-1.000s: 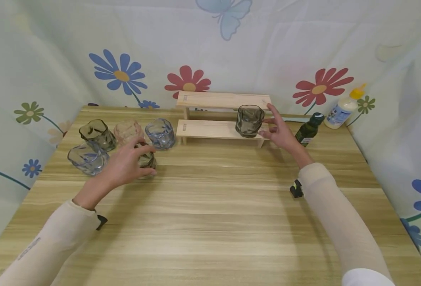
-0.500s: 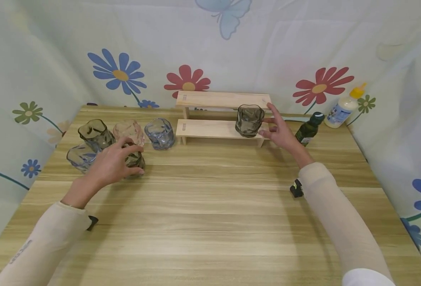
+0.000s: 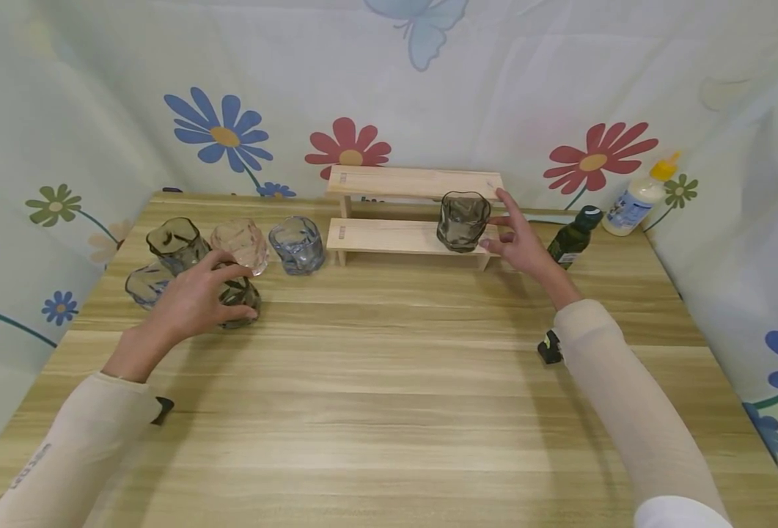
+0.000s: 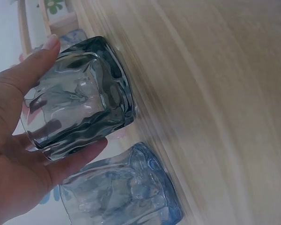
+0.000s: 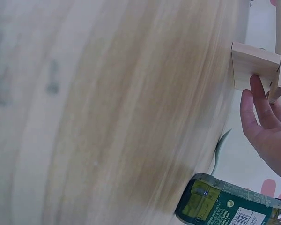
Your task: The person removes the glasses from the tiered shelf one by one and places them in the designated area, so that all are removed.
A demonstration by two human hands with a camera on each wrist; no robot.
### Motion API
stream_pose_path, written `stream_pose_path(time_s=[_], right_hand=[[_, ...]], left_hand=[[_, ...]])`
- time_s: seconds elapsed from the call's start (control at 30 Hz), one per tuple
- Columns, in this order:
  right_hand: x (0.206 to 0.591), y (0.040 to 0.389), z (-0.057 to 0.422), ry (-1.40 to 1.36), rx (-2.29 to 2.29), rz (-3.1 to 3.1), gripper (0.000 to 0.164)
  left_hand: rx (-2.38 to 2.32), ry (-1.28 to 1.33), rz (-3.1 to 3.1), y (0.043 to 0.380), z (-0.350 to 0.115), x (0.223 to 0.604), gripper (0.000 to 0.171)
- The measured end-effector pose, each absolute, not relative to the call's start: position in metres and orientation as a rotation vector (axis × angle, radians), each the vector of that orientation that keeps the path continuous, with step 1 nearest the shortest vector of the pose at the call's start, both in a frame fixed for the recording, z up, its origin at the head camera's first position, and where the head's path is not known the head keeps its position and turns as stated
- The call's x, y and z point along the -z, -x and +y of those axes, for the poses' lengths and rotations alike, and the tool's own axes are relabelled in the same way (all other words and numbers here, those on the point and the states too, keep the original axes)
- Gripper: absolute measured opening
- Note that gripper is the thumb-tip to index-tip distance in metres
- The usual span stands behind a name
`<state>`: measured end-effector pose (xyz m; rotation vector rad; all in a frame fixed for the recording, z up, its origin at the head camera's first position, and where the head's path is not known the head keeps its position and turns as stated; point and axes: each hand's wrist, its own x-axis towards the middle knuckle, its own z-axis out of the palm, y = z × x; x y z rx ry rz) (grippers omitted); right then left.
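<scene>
My left hand (image 3: pixel 191 297) grips a dark smoky drinking glass (image 3: pixel 240 299) at the front of a group of glasses, thumb on one side and fingers on the other. In the left wrist view the held glass (image 4: pixel 84 98) is near the tabletop; whether it touches is unclear. A bluish clear glass (image 4: pixel 126 192) is beside it. My right hand (image 3: pixel 523 246) is at the right end of a two-tier wooden rack (image 3: pixel 389 236), fingers extended against it. Another dark glass (image 3: pixel 463 222) stands on the lower tier beside those fingers. The right wrist view shows fingertips (image 5: pixel 256 82) at the rack's end.
Behind the left hand stand a dark glass (image 3: pixel 179 246), a pink glass (image 3: pixel 240 243) and a blue glass (image 3: pixel 298 246); a clear bluish glass (image 3: pixel 144 284) is partly hidden. On the right are a green bottle (image 3: pixel 572 236) and a white bottle with yellow cap (image 3: pixel 634 202).
My left hand has moved left with the dark glass, closer to the clear bluish glass, which it now covers more. The right hand has stayed at the rack.
</scene>
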<state>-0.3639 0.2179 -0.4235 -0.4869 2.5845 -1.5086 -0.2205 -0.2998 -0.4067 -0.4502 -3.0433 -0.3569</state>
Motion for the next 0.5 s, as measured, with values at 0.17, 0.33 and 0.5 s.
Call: stream_pose_path(time_s=[0.17,0.33,0.5], right_hand=[[0.424,0.364,0.218,0.476,1.499,2.588,0.094],[0.425,0.365,0.218,0.476,1.506,2.581,0.093],[0.425,0.366,0.219,0.476,1.503,2.582,0.093]], left_hand=[[0.366,0.451,-3.044,0.219,-0.302,0.405,0.065],[0.376,0.441,-3.043,0.219,-0.307,0.405,0.065],[0.391,0.447,-3.045,0.219,-0.312,0.406,0.064]])
